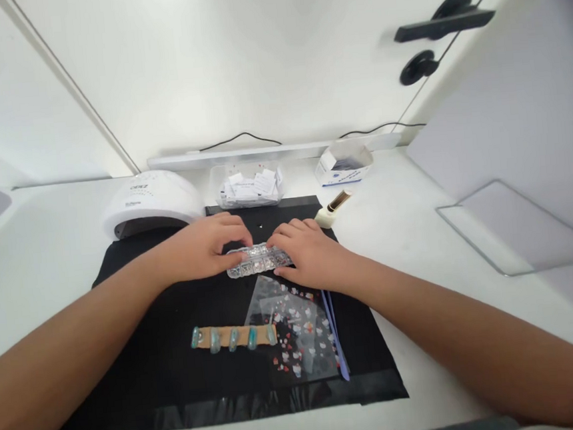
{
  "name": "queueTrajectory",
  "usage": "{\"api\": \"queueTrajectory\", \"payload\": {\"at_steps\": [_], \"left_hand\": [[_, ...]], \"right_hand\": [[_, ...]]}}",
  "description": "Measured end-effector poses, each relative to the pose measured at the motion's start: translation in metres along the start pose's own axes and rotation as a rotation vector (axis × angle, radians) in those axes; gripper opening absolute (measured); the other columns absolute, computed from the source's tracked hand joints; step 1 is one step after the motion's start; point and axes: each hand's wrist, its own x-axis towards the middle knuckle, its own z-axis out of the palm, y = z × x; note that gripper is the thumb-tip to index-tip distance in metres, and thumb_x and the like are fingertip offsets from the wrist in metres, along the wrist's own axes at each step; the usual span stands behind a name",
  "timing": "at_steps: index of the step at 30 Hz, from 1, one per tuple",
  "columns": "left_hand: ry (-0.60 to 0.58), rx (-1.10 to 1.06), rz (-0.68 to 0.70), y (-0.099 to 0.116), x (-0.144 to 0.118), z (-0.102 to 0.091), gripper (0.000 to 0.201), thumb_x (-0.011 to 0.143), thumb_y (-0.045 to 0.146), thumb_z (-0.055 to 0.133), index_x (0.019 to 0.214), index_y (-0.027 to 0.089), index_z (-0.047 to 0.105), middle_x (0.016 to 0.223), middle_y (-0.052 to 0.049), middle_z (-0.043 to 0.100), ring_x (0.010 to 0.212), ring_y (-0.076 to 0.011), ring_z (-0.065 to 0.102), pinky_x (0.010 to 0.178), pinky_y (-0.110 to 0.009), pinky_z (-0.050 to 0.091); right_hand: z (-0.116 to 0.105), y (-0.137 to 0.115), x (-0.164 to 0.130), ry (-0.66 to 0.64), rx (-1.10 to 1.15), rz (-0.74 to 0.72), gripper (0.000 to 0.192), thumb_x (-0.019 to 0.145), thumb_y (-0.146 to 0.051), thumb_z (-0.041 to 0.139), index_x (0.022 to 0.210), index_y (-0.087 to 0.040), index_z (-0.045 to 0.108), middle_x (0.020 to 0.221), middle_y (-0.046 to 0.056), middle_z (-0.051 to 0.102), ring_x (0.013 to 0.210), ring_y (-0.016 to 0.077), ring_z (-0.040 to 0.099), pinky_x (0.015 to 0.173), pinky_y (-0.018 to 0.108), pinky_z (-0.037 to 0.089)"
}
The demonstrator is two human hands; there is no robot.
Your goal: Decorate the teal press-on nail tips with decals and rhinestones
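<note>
A clear compartment case point(257, 266) with small glittering pieces, like rhinestones, lies over the black mat between my hands. My left hand point(211, 245) grips its left end, thumb on the top and fingers curled behind. Around the right end closes my right hand point(310, 253), which covers part of the case. Whether the lid is raised cannot be made out. Nearer to me, a tan strip point(224, 336) carries several blue-green false nails point(252, 337). Transparent sticker sheets point(297, 334) with small red and white figures lie below my right hand, beside purple tweezers point(335, 338).
A white nail lamp point(152, 200) stands at the back left of the black mat point(143, 361). Behind the mat are a clear tub point(219, 197) of white packets and an open box point(345, 163) of pads. A polish bottle point(333, 209) leans at the mat's right edge.
</note>
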Motion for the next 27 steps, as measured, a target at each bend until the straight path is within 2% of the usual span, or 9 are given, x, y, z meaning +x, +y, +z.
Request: {"api": "queueTrajectory", "payload": {"at_steps": [4,9,12,14,17,19,23,27], "left_hand": [[-0.063,0.073,0.058,0.001,0.012,0.022,0.021,0.083,0.034,0.063,0.098,0.019,0.063,0.105,-0.006,0.061,0.095,-0.0221,0.058,0.086,-0.038,0.048],[-0.011,0.162,0.094,0.001,0.006,0.040,0.018,0.086,0.030,0.057,0.096,0.016,0.062,0.111,-0.010,0.061,0.096,-0.0241,0.057,0.083,-0.040,0.049],[0.005,0.199,0.115,0.003,0.005,0.043,0.016,0.088,0.028,0.054,0.095,0.017,0.063,0.108,-0.010,0.063,0.094,-0.0236,0.059,0.080,-0.038,0.051],[0.018,0.262,0.140,0.006,0.006,0.044,0.017,0.090,0.028,0.053,0.093,0.016,0.063,0.104,-0.011,0.064,0.090,-0.0239,0.060,0.072,-0.037,0.053],[0.061,0.396,0.225,0.010,0.008,0.043,0.020,0.092,0.025,0.049,0.088,0.014,0.064,0.095,-0.012,0.066,0.083,-0.0239,0.063,0.060,-0.035,0.053],[0.081,0.421,0.263,0.010,0.008,0.042,0.022,0.093,0.021,0.047,0.085,0.013,0.065,0.092,-0.011,0.067,0.083,-0.0236,0.064,0.059,-0.034,0.054],[0.111,0.330,0.268,0.005,0.008,0.042,0.026,0.094,0.019,0.045,0.083,0.012,0.068,0.093,-0.010,0.069,0.084,-0.0219,0.065,0.061,-0.032,0.053],[0.116,0.023,0.162,-0.007,0.011,0.042,0.021,0.095,0.022,0.050,0.085,0.016,0.068,0.095,-0.006,0.068,0.083,-0.0166,0.064,0.071,-0.030,0.052]], "right_hand": [[-0.001,0.005,0.000,-0.036,0.014,-0.013,0.028,0.082,-0.032,0.066,0.104,-0.016,0.061,0.109,0.010,0.062,0.097,0.0264,0.050,0.085,0.040,0.034],[0.002,0.010,-0.001,-0.070,0.062,-0.049,0.024,0.085,-0.034,0.065,0.101,-0.017,0.062,0.110,0.009,0.061,0.098,0.0247,0.050,0.086,0.038,0.035],[0.001,0.009,0.000,-0.071,0.076,-0.028,0.022,0.084,-0.033,0.068,0.097,-0.017,0.062,0.105,0.009,0.061,0.095,0.0240,0.050,0.083,0.037,0.035],[0.000,0.008,0.001,-0.076,0.065,-0.009,0.021,0.082,-0.032,0.071,0.094,-0.017,0.062,0.102,0.008,0.062,0.092,0.0235,0.050,0.080,0.036,0.034],[-0.001,0.006,0.002,-0.077,0.050,0.003,0.021,0.080,-0.032,0.073,0.091,-0.017,0.062,0.100,0.007,0.062,0.090,0.0231,0.050,0.078,0.036,0.033],[-0.001,0.006,0.002,-0.076,0.051,0.003,0.021,0.080,-0.032,0.073,0.090,-0.018,0.061,0.099,0.006,0.061,0.090,0.0232,0.050,0.078,0.036,0.033],[0.000,0.006,0.001,-0.078,0.052,0.003,0.023,0.080,-0.033,0.073,0.093,-0.018,0.061,0.100,0.006,0.061,0.091,0.0237,0.050,0.079,0.037,0.034],[0.000,0.008,0.001,-0.079,0.062,-0.004,0.023,0.080,-0.034,0.073,0.094,-0.019,0.061,0.100,0.006,0.060,0.091,0.0242,0.049,0.079,0.037,0.034]]}}
